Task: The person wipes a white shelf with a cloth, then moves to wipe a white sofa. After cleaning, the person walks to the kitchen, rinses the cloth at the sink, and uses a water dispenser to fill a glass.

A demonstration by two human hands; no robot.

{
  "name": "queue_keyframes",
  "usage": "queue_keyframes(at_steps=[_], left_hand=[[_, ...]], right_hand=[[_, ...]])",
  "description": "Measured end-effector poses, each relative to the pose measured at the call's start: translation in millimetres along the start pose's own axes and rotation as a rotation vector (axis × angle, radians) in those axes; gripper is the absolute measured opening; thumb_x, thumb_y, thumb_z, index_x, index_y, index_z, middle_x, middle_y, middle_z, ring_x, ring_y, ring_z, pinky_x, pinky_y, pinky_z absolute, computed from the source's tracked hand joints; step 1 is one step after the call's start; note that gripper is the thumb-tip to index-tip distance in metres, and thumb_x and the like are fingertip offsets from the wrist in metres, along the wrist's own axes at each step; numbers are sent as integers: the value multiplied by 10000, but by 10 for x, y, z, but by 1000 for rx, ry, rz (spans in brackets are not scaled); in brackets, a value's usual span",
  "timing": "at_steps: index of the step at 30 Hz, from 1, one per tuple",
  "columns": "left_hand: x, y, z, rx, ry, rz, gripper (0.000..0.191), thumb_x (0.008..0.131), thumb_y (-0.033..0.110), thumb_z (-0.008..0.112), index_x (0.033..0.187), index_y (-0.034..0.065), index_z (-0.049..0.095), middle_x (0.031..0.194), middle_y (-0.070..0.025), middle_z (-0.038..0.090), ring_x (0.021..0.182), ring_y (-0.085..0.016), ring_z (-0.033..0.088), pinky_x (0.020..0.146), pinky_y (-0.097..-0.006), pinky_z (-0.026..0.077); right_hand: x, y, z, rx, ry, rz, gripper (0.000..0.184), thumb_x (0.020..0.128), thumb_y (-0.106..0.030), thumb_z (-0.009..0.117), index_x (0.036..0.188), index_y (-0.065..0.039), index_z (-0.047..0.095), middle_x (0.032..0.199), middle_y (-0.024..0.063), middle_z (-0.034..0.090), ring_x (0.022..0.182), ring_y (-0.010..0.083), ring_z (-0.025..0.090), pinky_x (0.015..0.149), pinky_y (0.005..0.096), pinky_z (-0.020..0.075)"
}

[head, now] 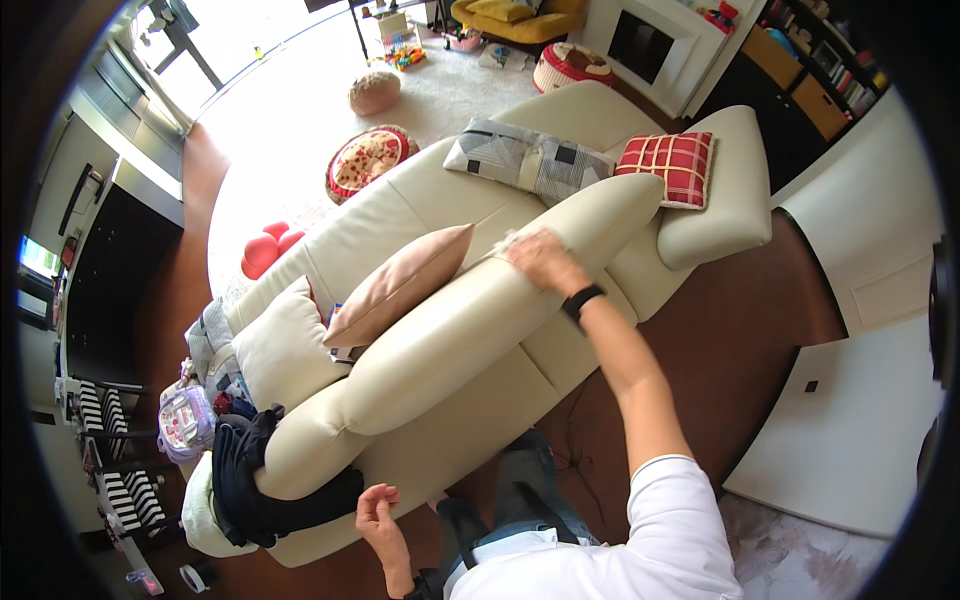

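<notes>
In the head view, my right hand (544, 261), with a black band at the wrist, lies on the top of the cream sofa's backrest (442, 334). A pale cloth (506, 243) shows at its fingertips, partly hidden under the hand and blurred. My left hand (380, 517) hangs low in front of the sofa's rear side, fingers loosely curled, holding nothing. Nearest to it is a dark garment (315, 506) draped over the sofa's end. A pink cushion (405, 281) leans against the seat side of the backrest, with a white cushion (285, 349) beside it.
A grey patterned cushion (529, 161) and a red plaid cushion (675, 169) rest at the sofa's far end. A purple backpack (186, 424) is at the near end. Cables (574, 450) lie on the brown floor behind the sofa. A white panel (832, 427) stands to the right.
</notes>
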State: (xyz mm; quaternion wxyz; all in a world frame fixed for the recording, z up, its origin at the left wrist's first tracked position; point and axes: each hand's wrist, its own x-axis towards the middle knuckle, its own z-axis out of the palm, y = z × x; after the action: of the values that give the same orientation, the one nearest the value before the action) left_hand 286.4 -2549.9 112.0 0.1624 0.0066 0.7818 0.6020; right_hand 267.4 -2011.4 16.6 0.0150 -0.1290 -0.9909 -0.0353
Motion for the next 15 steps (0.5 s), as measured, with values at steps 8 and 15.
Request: queue_keyframes(at_steps=[8, 15], left_hand=[[-182, 202, 748, 44, -107, -94, 172, 1035, 7, 521, 1130, -4, 664, 1015, -55, 701, 929, -129, 666, 839, -256, 527], [-301, 146, 711, -50, 47, -77, 185, 1038, 19, 524, 1148, -1, 671, 1025, -61, 709, 943, -135, 675, 863, -272, 546]], right_hand=[[-224, 2381, 578, -224, 408, 577, 307, 946, -269, 521, 1101, -58, 681, 1197, 142, 685, 1123, 365, 618, 969, 566, 436], [-478, 1378, 715, 180, 634, 770, 464, 974, -199, 510, 1348, 75, 536, 1407, 275, 544, 1323, 442, 487, 1149, 573, 308]])
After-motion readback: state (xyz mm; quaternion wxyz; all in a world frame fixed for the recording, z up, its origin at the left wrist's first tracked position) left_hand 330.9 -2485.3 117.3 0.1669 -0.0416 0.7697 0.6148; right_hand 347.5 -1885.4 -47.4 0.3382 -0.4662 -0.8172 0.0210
